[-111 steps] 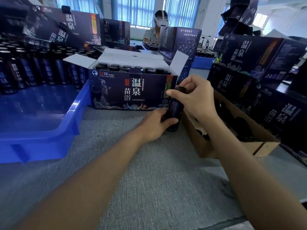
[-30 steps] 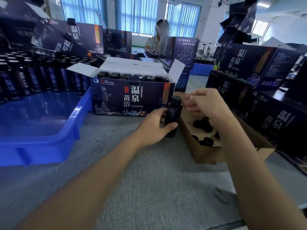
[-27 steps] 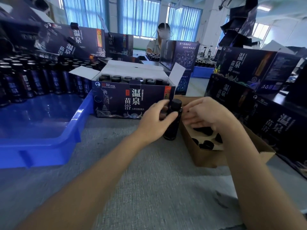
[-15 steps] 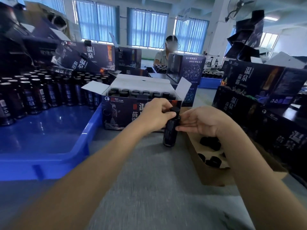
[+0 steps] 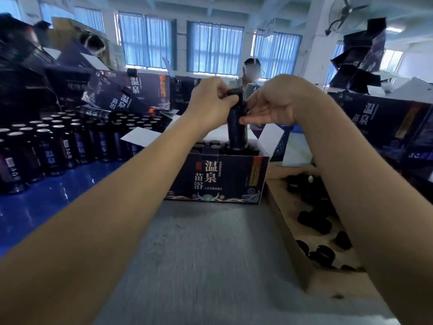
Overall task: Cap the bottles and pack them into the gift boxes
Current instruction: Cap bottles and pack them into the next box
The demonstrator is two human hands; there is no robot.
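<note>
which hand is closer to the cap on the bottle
Left. The left hand grips the cap itself; the right hand touches lower down, on the side of the bottle.

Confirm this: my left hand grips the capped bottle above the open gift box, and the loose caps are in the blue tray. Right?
Not quite. The head view shows the loose caps in the cardboard box on the right; the blue tray holds bottles. The left hand does grip the capped bottle above the gift box.
</note>
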